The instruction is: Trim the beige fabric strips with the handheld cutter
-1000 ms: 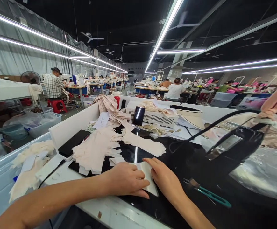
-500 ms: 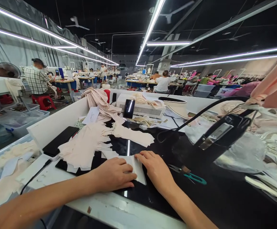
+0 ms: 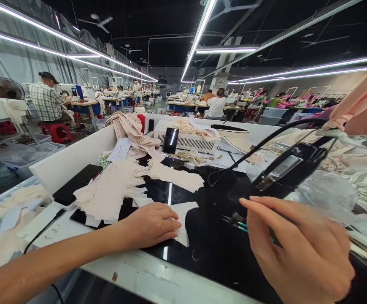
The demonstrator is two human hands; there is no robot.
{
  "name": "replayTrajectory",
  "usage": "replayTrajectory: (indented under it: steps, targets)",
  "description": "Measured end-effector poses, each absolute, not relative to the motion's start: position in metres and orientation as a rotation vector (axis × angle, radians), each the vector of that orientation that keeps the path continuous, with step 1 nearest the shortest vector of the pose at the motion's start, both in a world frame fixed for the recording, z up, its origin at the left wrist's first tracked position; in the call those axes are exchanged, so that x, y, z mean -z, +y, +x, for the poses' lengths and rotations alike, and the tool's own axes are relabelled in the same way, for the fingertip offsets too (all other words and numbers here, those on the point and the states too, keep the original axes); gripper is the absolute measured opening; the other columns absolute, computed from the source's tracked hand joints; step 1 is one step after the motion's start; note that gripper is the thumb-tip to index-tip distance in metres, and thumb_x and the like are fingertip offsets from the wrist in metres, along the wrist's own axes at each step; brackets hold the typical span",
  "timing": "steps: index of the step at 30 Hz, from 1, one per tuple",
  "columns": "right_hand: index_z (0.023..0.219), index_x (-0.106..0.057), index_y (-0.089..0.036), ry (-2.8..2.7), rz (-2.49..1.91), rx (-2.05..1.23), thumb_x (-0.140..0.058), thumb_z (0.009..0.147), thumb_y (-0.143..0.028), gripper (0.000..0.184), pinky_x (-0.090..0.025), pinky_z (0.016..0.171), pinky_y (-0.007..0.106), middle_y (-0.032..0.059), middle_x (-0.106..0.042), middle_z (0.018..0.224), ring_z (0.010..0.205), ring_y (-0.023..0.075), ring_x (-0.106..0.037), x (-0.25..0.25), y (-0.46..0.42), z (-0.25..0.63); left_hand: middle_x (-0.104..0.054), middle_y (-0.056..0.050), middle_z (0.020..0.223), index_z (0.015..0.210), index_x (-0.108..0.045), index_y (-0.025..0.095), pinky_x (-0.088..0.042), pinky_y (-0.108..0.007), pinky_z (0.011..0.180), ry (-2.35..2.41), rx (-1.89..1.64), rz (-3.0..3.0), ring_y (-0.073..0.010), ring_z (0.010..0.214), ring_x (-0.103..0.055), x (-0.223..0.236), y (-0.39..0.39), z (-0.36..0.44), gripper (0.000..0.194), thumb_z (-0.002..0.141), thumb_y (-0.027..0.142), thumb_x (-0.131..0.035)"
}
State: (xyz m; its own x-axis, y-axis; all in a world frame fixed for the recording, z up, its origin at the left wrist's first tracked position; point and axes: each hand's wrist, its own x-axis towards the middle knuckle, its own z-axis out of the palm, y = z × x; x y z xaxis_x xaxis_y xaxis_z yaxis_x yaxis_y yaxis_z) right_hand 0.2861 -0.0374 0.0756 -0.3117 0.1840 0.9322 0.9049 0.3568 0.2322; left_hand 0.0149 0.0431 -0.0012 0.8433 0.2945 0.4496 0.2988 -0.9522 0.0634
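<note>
My left hand (image 3: 156, 226) lies on a small white fabric piece (image 3: 183, 219) on the glossy black tabletop (image 3: 202, 257). Its fingers are stretched out, pressing the cloth flat. To the right, my right hand (image 3: 300, 249) is raised over the table with fingers extended and nothing visible in it. Just beyond its fingertips stands a black corded tool (image 3: 291, 169) with a metal plate, looking like an iron. Teal-handled snips (image 3: 240, 226) lie partly behind that hand. Left of the white piece is a pile of cream fabric pieces (image 3: 107, 190), with another cream piece (image 3: 175, 175) beyond.
A dark phone (image 3: 77, 183) lies at the left edge and another phone (image 3: 171, 140) leans against a vented white box (image 3: 186, 143). Lace and plastic bags (image 3: 332, 194) crowd the right. Pink cloth (image 3: 357, 105) hangs above the cord. Co-workers sit farther back.
My right hand has left the white fabric and moved right and up, toward the black tool, passing over the snips. My left hand stays on the fabric, whose right corner now shows.
</note>
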Motion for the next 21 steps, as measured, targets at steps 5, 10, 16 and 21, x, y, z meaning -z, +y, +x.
replayTrajectory:
  steps: [5, 10, 16, 21]
  targets:
    - [0.121, -0.076, -0.031, -1.792, -1.026, 0.829, -0.067, 0.100, -0.004, 0.035, -0.057, 0.087, 0.036, 0.0042, -0.079, 0.106, 0.095, 0.0225, -0.076, -0.066, -0.039, 0.282, -0.077, -0.010, 0.123, 0.121, -0.074, 0.016, -0.055, -0.035, 0.112, -0.412, 0.700, -3.050, -0.0221, 0.116, -0.073, 0.008, 0.044, 0.026, 0.018, 0.111, 0.028, -0.065]
    - [0.125, -0.075, -0.026, -2.044, -0.885, 0.466, -0.059, 0.105, -0.011, 0.029, -0.062, 0.087, 0.033, 0.0076, -0.080, 0.110, 0.097, 0.0211, -0.077, -0.045, -0.024, 0.253, -0.077, -0.009, 0.117, 0.115, -0.074, 0.016, -0.056, -0.035, 0.107, -0.380, 0.696, -3.033, -0.0221, 0.112, -0.072, 0.007, 0.045, 0.036, 0.019, 0.113, 0.031, -0.062]
    - [0.119, -0.077, -0.024, -1.783, -1.183, -0.299, -0.062, 0.100, -0.033, 0.027, -0.062, 0.100, 0.045, 0.0109, -0.079, 0.121, 0.112, 0.0272, -0.075, -0.028, 0.045, 0.222, -0.077, -0.008, 0.116, 0.110, -0.074, 0.016, -0.054, -0.034, 0.107, -0.367, 0.708, -2.982, -0.0214, 0.110, -0.071, 0.016, 0.045, 0.050, 0.017, 0.111, 0.029, -0.064]
    - [0.123, -0.073, -0.017, -1.630, -1.421, -0.455, -0.073, 0.102, -0.033, 0.026, -0.063, 0.098, 0.046, 0.0100, -0.077, 0.119, 0.109, 0.0253, -0.075, -0.020, 0.134, 0.219, -0.077, -0.009, 0.116, 0.111, -0.073, 0.015, -0.053, -0.034, 0.105, -0.376, 0.784, -2.952, -0.0217, 0.110, -0.071, 0.027, 0.041, 0.057, 0.021, 0.111, 0.033, -0.064]
